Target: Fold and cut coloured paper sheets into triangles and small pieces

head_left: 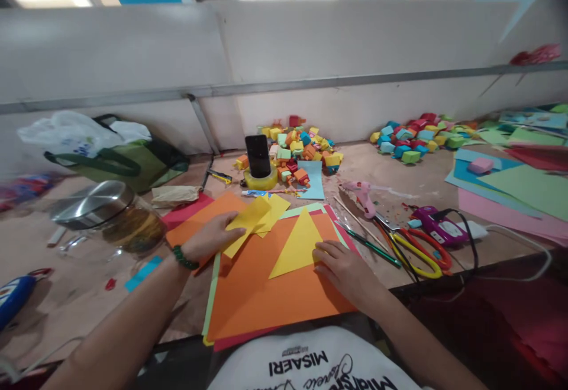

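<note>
My left hand (pixel 212 237), with a green beaded bracelet at its wrist, pinches a yellow paper piece (pixel 245 225) between thumb and fingers. Partly beneath that piece lies another yellow paper piece (pixel 274 211). My right hand (pixel 341 267) lies flat, its fingertips on the right edge of a yellow paper triangle (pixel 293 249). The triangle rests on a large orange sheet (pixel 275 307), which tops a stack with green and red sheets showing at its edges. Another orange sheet (pixel 224 205) sticks out behind my left hand.
Scissors (pixel 419 254), a green pen (pixel 375 249), a pink glue gun (pixel 361 195) and a purple device (pixel 437 225) lie to the right. Behind are a phone (pixel 258 156) and piles of small paper cubes (pixel 410 135). A glass jar (pixel 133 224) stands left.
</note>
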Demonstrator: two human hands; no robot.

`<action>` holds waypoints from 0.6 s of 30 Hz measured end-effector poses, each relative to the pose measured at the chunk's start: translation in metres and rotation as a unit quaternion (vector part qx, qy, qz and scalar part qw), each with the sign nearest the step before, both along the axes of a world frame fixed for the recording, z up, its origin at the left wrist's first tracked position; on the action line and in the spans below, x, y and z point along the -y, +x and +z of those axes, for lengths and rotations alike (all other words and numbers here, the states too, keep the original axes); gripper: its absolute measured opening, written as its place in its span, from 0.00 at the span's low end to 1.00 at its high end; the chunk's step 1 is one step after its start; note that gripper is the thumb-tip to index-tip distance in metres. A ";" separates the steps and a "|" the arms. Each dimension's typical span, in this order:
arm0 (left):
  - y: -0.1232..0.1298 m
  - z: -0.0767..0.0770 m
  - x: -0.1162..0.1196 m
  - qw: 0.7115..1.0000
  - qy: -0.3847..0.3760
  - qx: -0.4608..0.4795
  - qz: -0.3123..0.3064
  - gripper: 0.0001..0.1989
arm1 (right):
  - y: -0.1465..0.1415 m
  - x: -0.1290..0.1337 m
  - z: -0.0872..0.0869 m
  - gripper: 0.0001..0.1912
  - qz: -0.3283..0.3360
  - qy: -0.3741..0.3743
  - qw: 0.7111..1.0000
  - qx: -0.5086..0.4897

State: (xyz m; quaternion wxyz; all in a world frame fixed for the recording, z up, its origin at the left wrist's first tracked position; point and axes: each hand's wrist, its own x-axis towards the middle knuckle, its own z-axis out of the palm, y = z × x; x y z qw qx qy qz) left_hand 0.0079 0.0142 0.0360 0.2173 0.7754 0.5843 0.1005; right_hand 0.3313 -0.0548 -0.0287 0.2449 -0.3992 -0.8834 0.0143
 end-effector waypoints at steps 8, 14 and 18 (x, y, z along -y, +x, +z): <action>0.046 -0.006 -0.005 0.972 0.156 -0.171 0.034 0.36 | -0.003 0.002 -0.003 0.11 0.010 0.011 1.000 0.013; 0.048 -0.016 -0.037 0.974 0.073 -0.210 0.049 0.39 | -0.004 0.007 -0.009 0.11 -0.015 0.013 1.000 0.002; 0.041 -0.017 -0.047 0.975 0.070 -0.206 0.046 0.36 | -0.002 0.006 -0.018 0.14 -0.029 0.021 0.999 -0.013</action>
